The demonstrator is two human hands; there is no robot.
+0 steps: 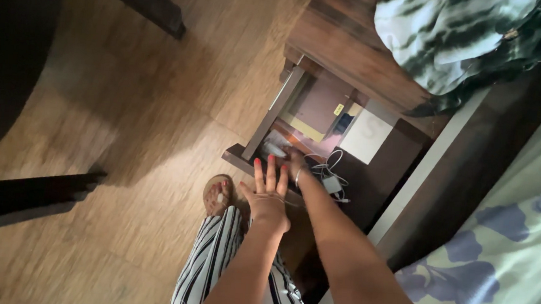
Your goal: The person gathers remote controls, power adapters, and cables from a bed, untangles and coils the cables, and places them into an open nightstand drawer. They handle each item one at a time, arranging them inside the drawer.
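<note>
Both forearms fill the lower centre of my view. My left hand hovers flat, fingers spread and holding nothing, above the front edge of the open dark wooden drawer, seemingly steadying the reach. My right hand is deeper inside, by a tangled white charger cable; I cannot tell its finger state. At centre frame, the drawer also holds a white square box and tan folders. A green-and-white patterned cloth lies on the cabinet top, upper right.
</note>
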